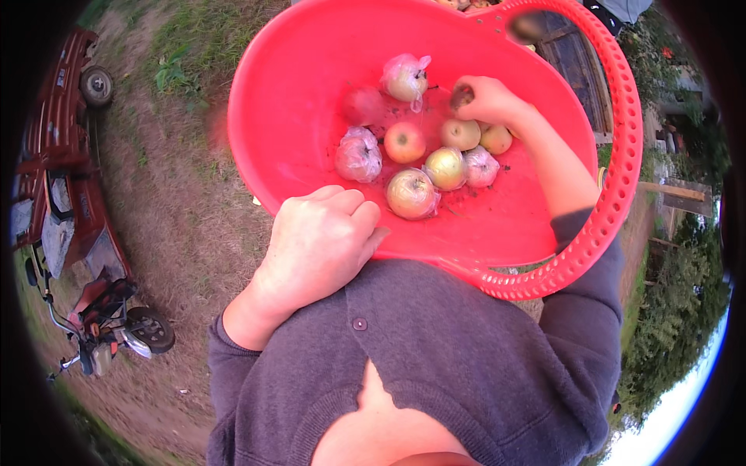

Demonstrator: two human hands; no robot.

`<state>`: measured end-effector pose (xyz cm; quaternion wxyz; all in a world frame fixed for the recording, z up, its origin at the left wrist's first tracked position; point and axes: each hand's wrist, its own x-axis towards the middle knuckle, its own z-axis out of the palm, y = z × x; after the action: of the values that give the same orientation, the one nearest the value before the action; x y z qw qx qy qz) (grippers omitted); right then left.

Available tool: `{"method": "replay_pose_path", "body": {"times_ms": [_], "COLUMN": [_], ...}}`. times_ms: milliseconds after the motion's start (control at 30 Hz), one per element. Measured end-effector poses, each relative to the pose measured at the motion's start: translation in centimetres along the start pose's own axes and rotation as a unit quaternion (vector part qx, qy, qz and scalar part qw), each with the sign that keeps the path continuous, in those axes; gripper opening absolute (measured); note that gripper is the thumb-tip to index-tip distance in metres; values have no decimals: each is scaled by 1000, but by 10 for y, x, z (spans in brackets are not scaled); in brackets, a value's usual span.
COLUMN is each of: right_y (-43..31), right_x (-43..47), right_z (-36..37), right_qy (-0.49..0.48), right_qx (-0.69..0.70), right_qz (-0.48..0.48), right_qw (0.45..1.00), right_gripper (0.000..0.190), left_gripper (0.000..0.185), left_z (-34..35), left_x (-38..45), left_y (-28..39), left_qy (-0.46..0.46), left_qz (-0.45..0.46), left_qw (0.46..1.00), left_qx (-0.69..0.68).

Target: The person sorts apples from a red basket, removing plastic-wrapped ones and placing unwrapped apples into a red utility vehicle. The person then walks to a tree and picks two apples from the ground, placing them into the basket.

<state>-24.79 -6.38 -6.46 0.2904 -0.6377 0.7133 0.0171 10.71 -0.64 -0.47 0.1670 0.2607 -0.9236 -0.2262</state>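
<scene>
A red plastic basket (280,105) with a perforated loop handle (626,122) is tilted against my front. My left hand (323,239) grips its near rim. My right hand (492,102) reaches inside, fingers curled around a dark, brownish fruit (463,96) that they mostly hide. Several apples rest in the basket. A pink-wrapped apple (405,78) lies at the back, and another wrapped apple (358,154) sits on the left. Between them is a bare red-yellow apple (404,142). Nearer me is a large apple in clear film (412,194). Dark debris dots the basket floor.
A red cargo tricycle (73,209) stands on the grass to the left. More apples (460,4) show beyond the basket's far rim, beside a dark wooden-edged panel (574,70). A blurred brown round thing (527,26) appears by the handle. Trees (682,297) line the right.
</scene>
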Motion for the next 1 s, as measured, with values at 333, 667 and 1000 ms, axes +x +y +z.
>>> {"method": "replay_pose_path", "body": {"times_ms": [333, 667, 1000], "right_y": [27, 13, 3], "right_x": [-54, -44, -50], "right_z": [-136, 23, -8], "right_qy": [308, -4, 134], "right_qx": [170, -126, 82], "right_qz": [31, -187, -104], "right_qw": [935, 974, 982], "right_gripper": [40, 57, 49], "left_gripper": [24, 23, 24], "left_z": [3, 5, 7], "left_x": [1, 1, 1], "left_y": [0, 2, 1], "left_qy": [8, -9, -9], "left_qz": [9, -7, -6], "left_qw": [1000, 1000, 1000], "left_qx": [2, 3, 8]}}
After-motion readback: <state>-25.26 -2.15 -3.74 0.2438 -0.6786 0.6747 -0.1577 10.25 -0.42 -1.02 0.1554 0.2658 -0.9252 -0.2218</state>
